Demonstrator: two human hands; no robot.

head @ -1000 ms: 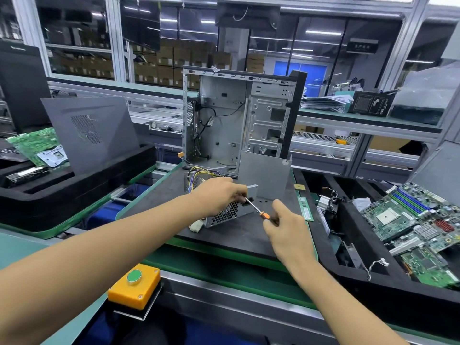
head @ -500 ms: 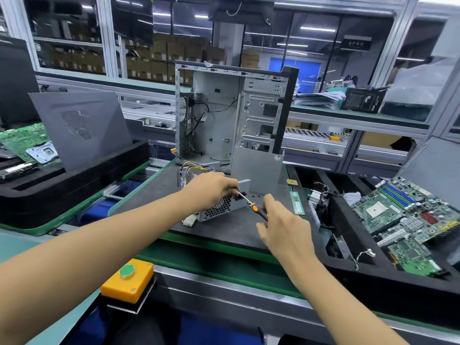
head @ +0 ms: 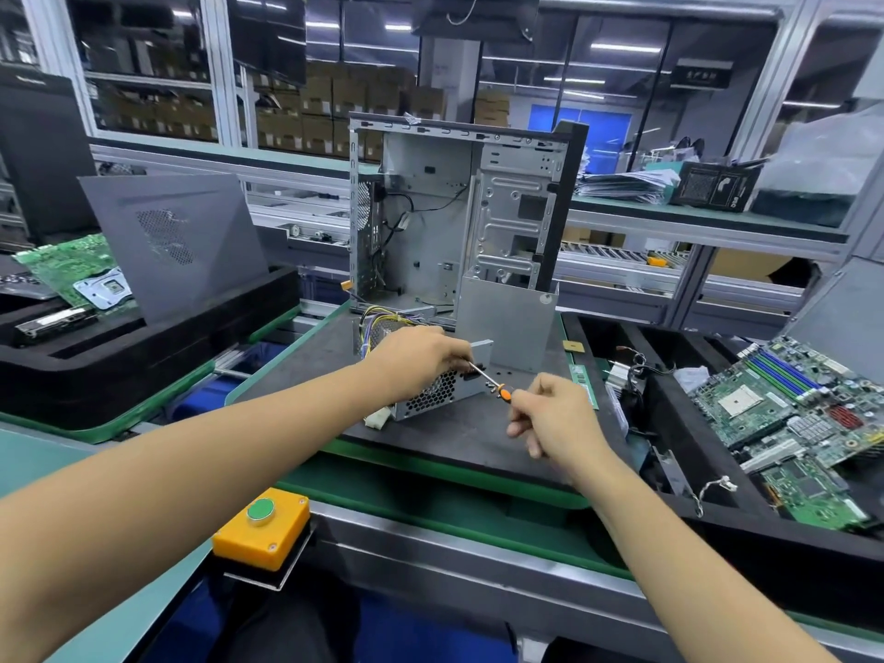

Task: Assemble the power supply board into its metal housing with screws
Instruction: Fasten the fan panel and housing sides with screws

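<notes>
Left hand [head: 421, 358] rests curled on the PSU [head: 442, 392], which sits on the dark mat [head: 459, 437] before the open case [head: 459, 217]. Right hand [head: 557, 413] pinches the screwdriver [head: 492, 381], tip by the left fingers.

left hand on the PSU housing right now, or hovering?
Touching. The head view shows the left hand resting on top of the power supply housing, fingers curled over its edge beside the screwdriver shaft.
</notes>
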